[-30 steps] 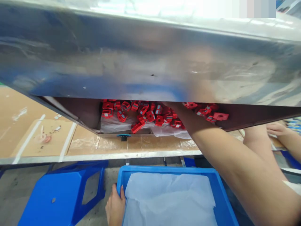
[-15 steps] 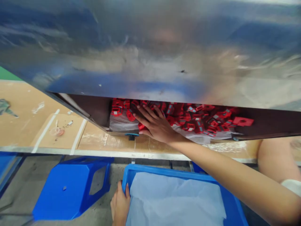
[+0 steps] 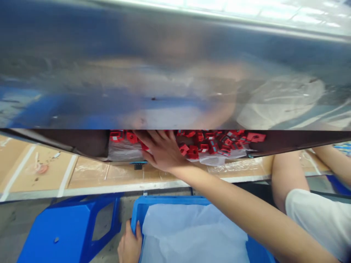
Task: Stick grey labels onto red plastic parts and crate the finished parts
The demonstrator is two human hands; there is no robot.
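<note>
Under the metal housing, my right hand point(image 3: 164, 151) reaches into a dark slot among many small red parts point(image 3: 203, 140). Its fingers are stretched out, and the tips are partly hidden by the housing's lower edge. Several red parts lie around and beneath it on a sheet of clear plastic point(image 3: 123, 151). Low in the view, my left hand point(image 3: 130, 243) grips the left rim of a blue plastic tray point(image 3: 170, 199). Pale bluish sheeting point(image 3: 192, 233) lines that tray.
The shiny metal housing point(image 3: 164, 73) spans the upper view, close to me. Beneath the slot runs a brown-topped table point(image 3: 90, 173) with a pale edge. A blue stool point(image 3: 57, 233) stands at lower left. At right are another person's arm point(image 3: 289, 175) and white sleeve point(image 3: 315, 212).
The camera view has shifted, with the housing's lower edge now covering more of the slot. My right hand sits farther in, its fingertips behind that edge. My left hand stays on the tray rim.
</note>
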